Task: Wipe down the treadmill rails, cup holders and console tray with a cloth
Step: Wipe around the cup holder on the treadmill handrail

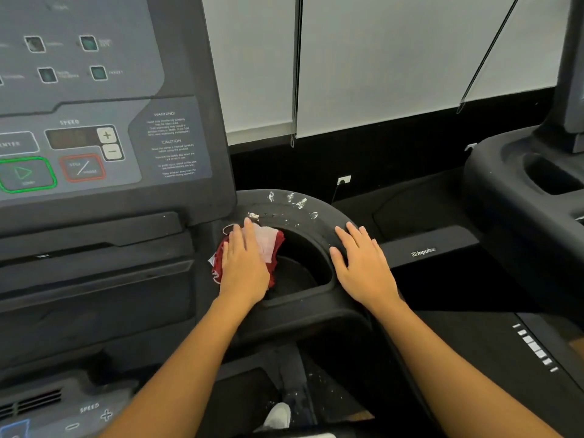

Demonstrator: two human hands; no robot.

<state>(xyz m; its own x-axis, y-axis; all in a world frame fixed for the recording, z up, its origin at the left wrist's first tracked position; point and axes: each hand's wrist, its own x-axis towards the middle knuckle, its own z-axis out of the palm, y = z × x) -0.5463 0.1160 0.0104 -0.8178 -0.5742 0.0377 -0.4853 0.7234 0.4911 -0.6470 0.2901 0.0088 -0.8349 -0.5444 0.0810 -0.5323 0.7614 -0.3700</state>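
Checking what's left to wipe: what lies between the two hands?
In the head view, the open well of the cup holder lies between the left hand, flat on the cloth, and the right hand on its rim.

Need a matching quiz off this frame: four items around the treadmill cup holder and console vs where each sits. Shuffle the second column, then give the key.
Items
1. red and white cloth
2. right hand
3. white flecks
4. green-outlined start button

Places
A. on the grey console panel, left of the red-outlined stop button
B. flat on the right rim of the black cup holder, holding nothing
C. pressed under the left hand at the cup holder's left edge
D. scattered on the cup holder's far rim

Pairs: 1-C, 2-B, 3-D, 4-A
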